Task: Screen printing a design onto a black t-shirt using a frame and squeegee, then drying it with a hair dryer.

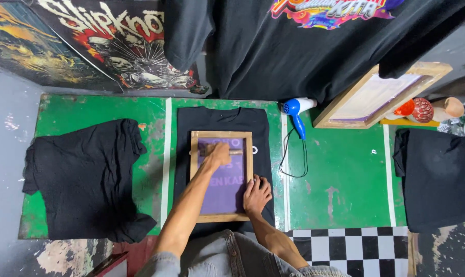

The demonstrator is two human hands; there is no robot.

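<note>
A black T-shirt (pixel 183 123) lies flat on the green table (pixel 345 174). On it rests a wooden printing screen (pixel 194 174) with a purple mesh. My left hand (pixel 218 155) is shut on a wooden squeegee (pixel 236 152) near the top of the mesh. My right hand (pixel 256 195) presses flat, fingers spread, on the frame's lower right corner.
A crumpled black shirt (pixel 83 179) lies at the left and another black shirt (pixel 437 174) at the right. A blue-and-white hair dryer (pixel 295 110) with its cord sits beside the screen. A second wooden screen (pixel 376 97) leans at the back right. Black shirts (pixel 294 51) hang above.
</note>
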